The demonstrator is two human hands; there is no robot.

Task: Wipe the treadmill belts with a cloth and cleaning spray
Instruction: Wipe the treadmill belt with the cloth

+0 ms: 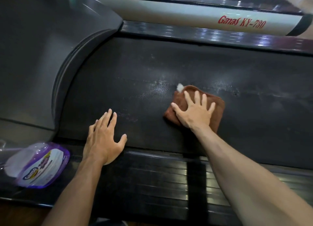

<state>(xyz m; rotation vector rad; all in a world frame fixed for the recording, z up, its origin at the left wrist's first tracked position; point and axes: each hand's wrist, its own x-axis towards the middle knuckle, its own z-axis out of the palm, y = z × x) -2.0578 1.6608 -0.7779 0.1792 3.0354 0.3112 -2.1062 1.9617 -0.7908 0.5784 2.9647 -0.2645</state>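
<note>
Right hand [194, 112] presses flat, fingers spread, on cloth [218, 110] mid-belt [169, 64], left hand [105, 137] open at belt edge, spray [39, 164] lying at left; wiping underway, next stroke likely needs the smeared streaks.

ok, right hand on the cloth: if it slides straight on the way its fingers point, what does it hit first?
Probably nothing soon. The right hand presses the folded brown cloth flat on the black treadmill belt; ahead lies a small white foam blob, then bare belt up to the glossy black side rail.
</note>
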